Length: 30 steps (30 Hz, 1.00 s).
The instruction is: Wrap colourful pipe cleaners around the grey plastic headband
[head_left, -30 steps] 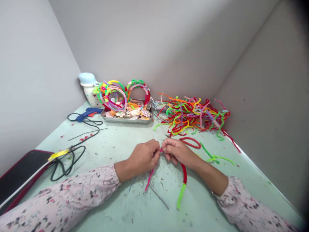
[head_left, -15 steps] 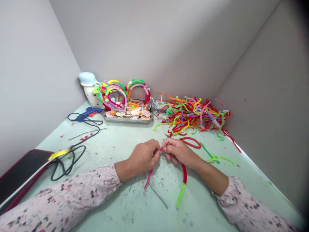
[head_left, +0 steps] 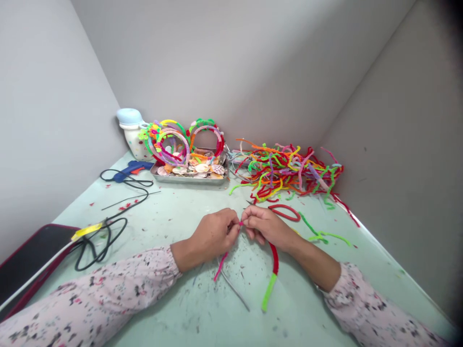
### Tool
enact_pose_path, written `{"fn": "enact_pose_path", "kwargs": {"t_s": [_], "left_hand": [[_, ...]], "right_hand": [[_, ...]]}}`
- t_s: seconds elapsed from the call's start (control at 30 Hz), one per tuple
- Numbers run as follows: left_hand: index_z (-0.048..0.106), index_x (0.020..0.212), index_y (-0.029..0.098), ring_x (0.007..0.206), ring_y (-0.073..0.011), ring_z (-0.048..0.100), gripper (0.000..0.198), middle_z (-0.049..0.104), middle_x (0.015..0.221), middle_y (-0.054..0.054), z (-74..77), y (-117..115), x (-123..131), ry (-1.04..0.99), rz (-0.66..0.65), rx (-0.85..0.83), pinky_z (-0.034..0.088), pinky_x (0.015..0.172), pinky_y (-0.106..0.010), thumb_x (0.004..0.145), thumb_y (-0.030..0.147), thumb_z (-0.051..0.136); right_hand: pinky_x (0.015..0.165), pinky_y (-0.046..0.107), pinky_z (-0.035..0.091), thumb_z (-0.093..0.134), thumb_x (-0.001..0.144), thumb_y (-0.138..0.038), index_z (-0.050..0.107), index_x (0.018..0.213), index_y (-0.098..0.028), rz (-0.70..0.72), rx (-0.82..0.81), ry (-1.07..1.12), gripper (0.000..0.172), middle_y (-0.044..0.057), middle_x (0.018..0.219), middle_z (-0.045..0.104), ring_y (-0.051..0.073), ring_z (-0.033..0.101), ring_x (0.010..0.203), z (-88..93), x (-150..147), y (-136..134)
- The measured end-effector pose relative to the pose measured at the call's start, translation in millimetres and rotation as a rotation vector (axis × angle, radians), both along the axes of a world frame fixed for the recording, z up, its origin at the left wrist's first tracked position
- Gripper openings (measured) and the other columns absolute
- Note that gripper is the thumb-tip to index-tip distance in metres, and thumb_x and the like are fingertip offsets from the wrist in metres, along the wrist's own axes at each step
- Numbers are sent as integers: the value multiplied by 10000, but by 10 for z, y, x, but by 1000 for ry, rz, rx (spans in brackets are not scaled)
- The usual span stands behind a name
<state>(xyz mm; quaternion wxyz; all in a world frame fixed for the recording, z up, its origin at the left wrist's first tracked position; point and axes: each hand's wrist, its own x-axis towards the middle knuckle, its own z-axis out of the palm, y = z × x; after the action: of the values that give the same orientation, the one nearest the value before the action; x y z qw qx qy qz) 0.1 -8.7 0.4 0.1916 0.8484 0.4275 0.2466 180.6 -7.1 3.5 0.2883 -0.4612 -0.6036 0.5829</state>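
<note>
Over the middle of the table, my left hand point(head_left: 217, 233) and my right hand point(head_left: 269, 227) meet fingertip to fingertip, both closed in a pinch. Between the fingertips shows a bit of bright pink pipe cleaner, and its loose tail point(head_left: 220, 267) hangs below my left hand. Under my hands comes out a curved headband: one leg is bare grey metal point(head_left: 235, 289), the other is wrapped in red and green fuzzy pipe cleaner point(head_left: 271, 282). My fingers cover the headband's top. Just beyond my right hand lie red-handled scissors point(head_left: 285, 212), partly hidden.
A metal tray point(head_left: 191, 180) of shells carries several finished headbands point(head_left: 172, 144). Right of it lies a pile of pipe cleaners point(head_left: 285, 171), with green pieces point(head_left: 321, 236) nearer. At left are a blue glue gun point(head_left: 130, 171), its black cord, a cup point(head_left: 135, 137) and a dark tablet-like slab point(head_left: 39, 255).
The whole view has shifted very slightly. Both hands keep the same pinch, and the pink tail has swung a little to the left.
</note>
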Motion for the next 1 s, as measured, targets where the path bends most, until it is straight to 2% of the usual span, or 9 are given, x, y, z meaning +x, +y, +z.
{"fn": "enact_pose_path", "kwargs": {"t_s": [0.23, 0.47, 0.77, 0.9, 1.0], "left_hand": [[538, 785, 182, 612, -119, 516, 66, 586, 703, 6, -27, -2, 13, 47, 31, 29, 351, 569, -223, 793, 217, 482], [552, 796, 182, 621, -118, 515, 91, 591, 714, 0, 2, -5, 0, -6, -5, -12, 352, 561, -214, 803, 230, 475], [542, 739, 175, 600, -107, 494, 58, 571, 679, 13, -22, 1, 21, 16, 27, 46, 332, 564, -216, 766, 193, 495], [558, 737, 172, 587, -104, 478, 68, 561, 655, 16, -13, 3, 24, -40, 36, -35, 324, 552, -213, 761, 205, 504], [574, 736, 164, 557, -98, 449, 108, 535, 613, 24, 10, 16, 16, -142, 12, -173, 308, 521, -205, 772, 246, 513]], "right_hand": [[344, 163, 273, 461, 784, -211, 506, 797, -177, 11, 6, -21, 58, -57, 513, 545, 50, 391, 333, 17, -8, -7], [342, 166, 273, 462, 784, -216, 506, 800, -180, 8, 5, -1, 59, -59, 510, 546, 52, 389, 331, 7, 3, -4], [356, 165, 285, 457, 792, -218, 510, 807, -175, 22, 22, -36, 69, -52, 525, 549, 52, 397, 347, 10, 2, -14], [371, 166, 309, 461, 793, -221, 510, 828, -176, 36, 41, -33, 76, -53, 535, 550, 56, 411, 360, 33, 9, -28], [370, 168, 312, 456, 799, -222, 508, 834, -176, 49, 42, -12, 78, -49, 548, 560, 56, 419, 358, 19, 28, -26]]}}
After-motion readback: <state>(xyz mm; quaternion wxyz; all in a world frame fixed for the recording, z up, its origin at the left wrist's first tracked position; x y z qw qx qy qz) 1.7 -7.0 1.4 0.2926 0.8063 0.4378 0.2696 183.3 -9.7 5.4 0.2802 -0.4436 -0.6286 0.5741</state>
